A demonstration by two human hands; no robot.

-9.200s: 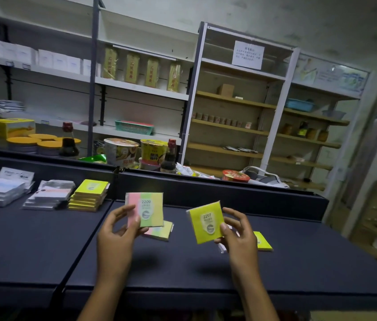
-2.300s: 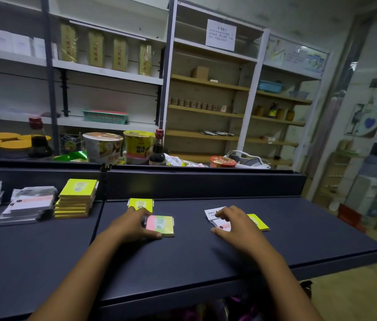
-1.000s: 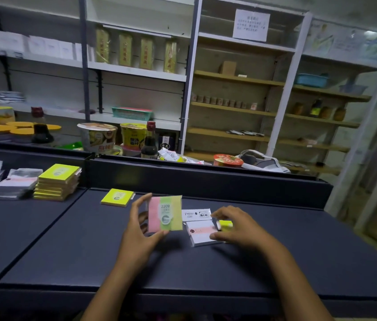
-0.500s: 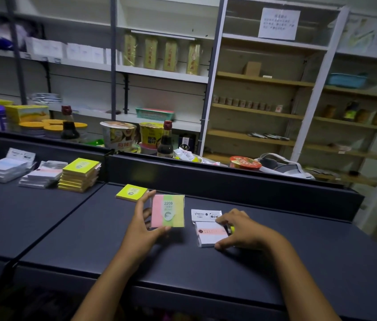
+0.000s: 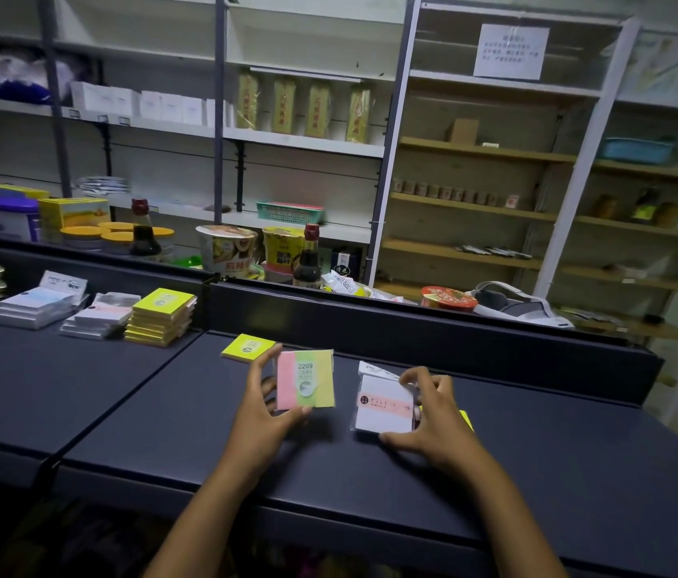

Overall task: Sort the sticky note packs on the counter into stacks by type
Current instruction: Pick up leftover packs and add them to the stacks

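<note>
**Two packs lifted off the worktop**

Left hand (image 5: pixel 264 404) grips the pink-green-yellow pack (image 5: pixel 306 385); right hand (image 5: pixel 433 415) grips the white pink-banded pack (image 5: pixel 385 404). Beyond the striped pack lies a yellow pack (image 5: pixel 247 347) on the worktop (image 5: pixel 204 427); farther left, the yellow stack (image 5: pixel 161 316).

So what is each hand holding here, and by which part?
The left hand holds the striped pack by its left edge. The right hand grips the white pack along its right side, fingers on top.
</note>
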